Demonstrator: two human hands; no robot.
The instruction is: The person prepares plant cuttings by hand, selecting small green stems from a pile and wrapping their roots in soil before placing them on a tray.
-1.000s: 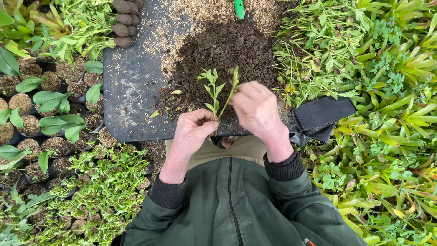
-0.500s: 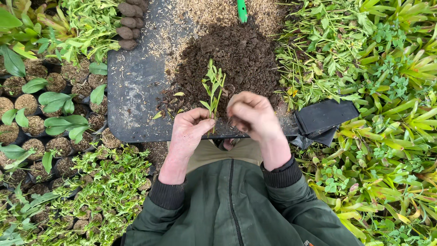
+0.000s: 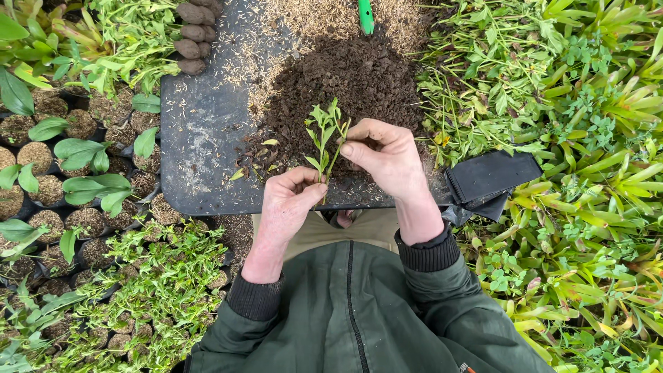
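While both hands (image 3: pixel 331 179) pinch green cuttings (image 3: pixel 324 135), black bags (image 3: pixel 490 181) lie rt.

I see soft, even daylight over the whole scene, as under an overcast sky, with no clear direction. Shadows are faint: only a weak one under my right hand (image 3: pixel 387 162) on the soil heap (image 3: pixel 345 83). The dark tray (image 3: pixel 200 138) shows a dull sheen, no hard glare. Focus is sharp from my sleeves to the far plants. The wide lens bends the picture slightly at the left and right edges.
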